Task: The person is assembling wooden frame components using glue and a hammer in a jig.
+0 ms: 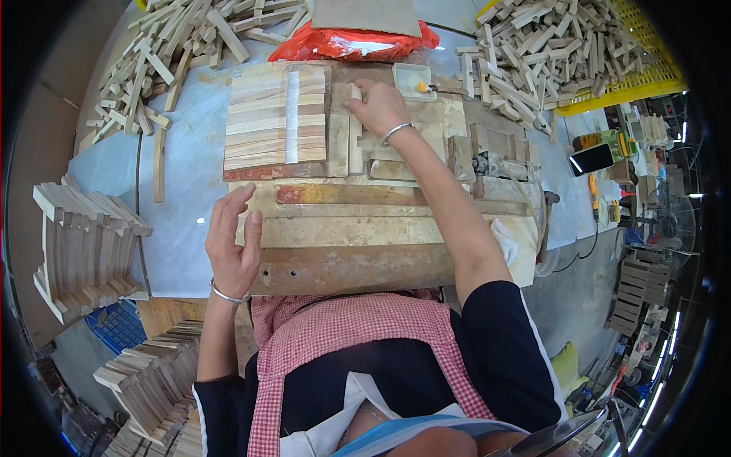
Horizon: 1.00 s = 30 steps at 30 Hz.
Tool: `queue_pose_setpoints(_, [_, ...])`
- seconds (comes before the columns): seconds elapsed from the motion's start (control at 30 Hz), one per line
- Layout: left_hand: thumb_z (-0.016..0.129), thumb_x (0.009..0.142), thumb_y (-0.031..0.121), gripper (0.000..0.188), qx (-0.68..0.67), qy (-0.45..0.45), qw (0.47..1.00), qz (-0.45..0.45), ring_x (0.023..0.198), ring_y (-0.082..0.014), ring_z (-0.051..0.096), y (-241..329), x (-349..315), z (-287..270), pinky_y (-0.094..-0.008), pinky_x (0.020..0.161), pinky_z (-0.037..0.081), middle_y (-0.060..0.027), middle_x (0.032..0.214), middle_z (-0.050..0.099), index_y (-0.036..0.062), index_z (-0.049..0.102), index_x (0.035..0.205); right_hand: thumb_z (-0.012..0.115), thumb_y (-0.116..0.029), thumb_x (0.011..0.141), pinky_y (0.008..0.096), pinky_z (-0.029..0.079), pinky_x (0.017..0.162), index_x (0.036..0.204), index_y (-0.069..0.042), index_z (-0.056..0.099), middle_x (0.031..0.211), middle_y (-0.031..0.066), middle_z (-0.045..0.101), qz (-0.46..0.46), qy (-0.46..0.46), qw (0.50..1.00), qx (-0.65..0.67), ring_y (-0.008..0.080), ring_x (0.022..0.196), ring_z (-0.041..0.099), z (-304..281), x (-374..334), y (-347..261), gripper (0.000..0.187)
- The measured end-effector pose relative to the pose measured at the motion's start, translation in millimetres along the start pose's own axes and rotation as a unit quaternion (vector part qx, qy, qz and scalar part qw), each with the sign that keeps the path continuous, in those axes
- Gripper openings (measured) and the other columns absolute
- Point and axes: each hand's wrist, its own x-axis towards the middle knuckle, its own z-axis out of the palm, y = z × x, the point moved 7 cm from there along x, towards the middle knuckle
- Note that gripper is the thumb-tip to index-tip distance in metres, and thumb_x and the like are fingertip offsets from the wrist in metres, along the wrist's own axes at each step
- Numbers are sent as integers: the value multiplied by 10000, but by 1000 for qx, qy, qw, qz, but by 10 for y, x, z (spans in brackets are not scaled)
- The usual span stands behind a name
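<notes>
A pale table [175,251] in a cluttered workshop is loaded with wooden parts. At the left edge stands a row of notched pieces [87,244]; on the near left, a second row [156,381] sits close to a blue crate [116,326]. A heap of sticks [164,53] covers the far left. The left hand [234,240] of a worker in a checked apron [350,327] is held open, fingers extended and thumb apart, near the near-left corner of a striped wooden panel [259,122] crossed by a silvery band [292,118]. Just right of the panel, a slim strip [355,148] lies on a worn jig [350,231], pointing away from the worker. The right hand [378,109] is at the strip's far end, fingers curled and thumb against the wood; whether it pinches or only presses cannot be told. On the far side, a red bag [354,49] lies under a brown sheet [365,15]. Farther right come a small tray [406,78], a white cloth [506,242], a metal cylinder [502,165], another stick heap [544,57] at a yellow basket [624,91], and a dark-screened phone [592,158].
</notes>
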Motion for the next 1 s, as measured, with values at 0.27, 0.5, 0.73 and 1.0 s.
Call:
queue_pose_setpoints(0.27, [591,858,15,318,74,-54,988,126,995,-333,587,314,357,367,-380,873,468,-173,1082,608,9,584,1176,755,-311,748,436,510,823,1114,-6,599,954,224,671,36,12,998,48,371,921,647,64,-165,20,501])
queue_pose_setpoints(0.5, [524,850,19,322,183,-189,933,247,1067,-358,560,562,872,1325,-410,891,451,-207,1087,601,-31,529,1168,715,-256,784,429,523,803,1042,-4,615,916,250,661,31,-2,993,116,376,887,654,174,-102,91,374])
queue_pose_setpoints(0.73, [512,739,-47,436,177,-246,923,237,1103,-370,559,464,806,1532,-413,953,455,-247,1101,596,-83,495,1173,560,-227,849,417,530,779,1049,-51,661,878,194,679,-44,-18,998,43,326,818,666,-538,41,538,285])
queue_pose_setpoints(1.0, [515,706,-64,467,191,-220,924,246,1112,-339,569,495,818,1504,-413,960,464,-217,1101,608,-82,526,1172,613,-416,791,444,501,878,1036,-64,666,1080,183,664,238,-89,948,-192,338,1035,632,-1123,475,2143,433])
